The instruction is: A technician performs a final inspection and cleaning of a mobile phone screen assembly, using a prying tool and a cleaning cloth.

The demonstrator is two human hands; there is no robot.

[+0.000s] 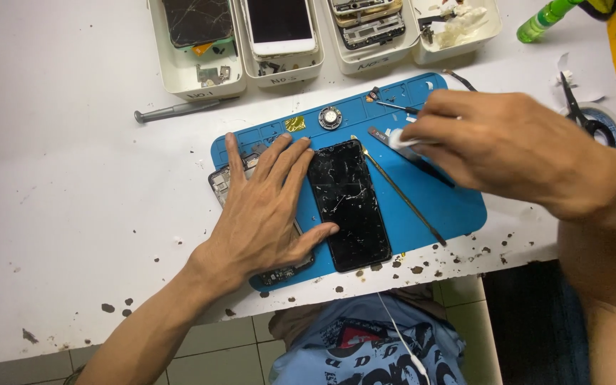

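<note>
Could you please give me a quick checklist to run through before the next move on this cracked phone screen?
1. Phone frame held down: ok, the left hand lies flat on it.
2. Cracked screen lying flat on the blue mat: ok, beside the left thumb.
3. White wipe gripped: ok, pinched in the right hand fingertips.
4. Long metal pry tool within reach: ok, lying free on the mat right of the screen.
5. Screen fully freed from the frame: cannot tell, the hand covers the frame.
6. Table edge clean: not ok, dark specks lie scattered there.
</note>
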